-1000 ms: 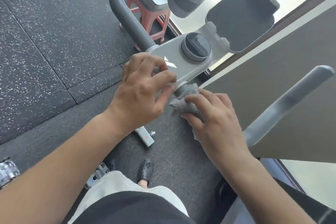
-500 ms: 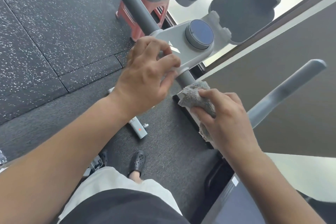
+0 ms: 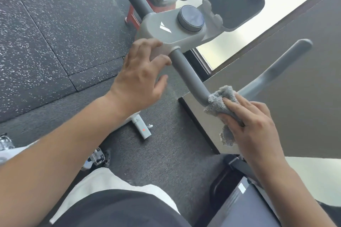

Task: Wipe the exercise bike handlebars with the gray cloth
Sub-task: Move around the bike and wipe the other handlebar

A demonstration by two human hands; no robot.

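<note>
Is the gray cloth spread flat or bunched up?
Bunched up. The gray cloth is crumpled under the right hand against the handlebar bend, one corner hanging below.

You have two hands in view, the left hand (image 3: pixel 140 77) and the right hand (image 3: pixel 252 125), one gray cloth (image 3: pixel 220 101), one handlebar (image 3: pixel 191 79), one round dial (image 3: pixel 191 18), one red stool (image 3: pixel 132 17).
</note>
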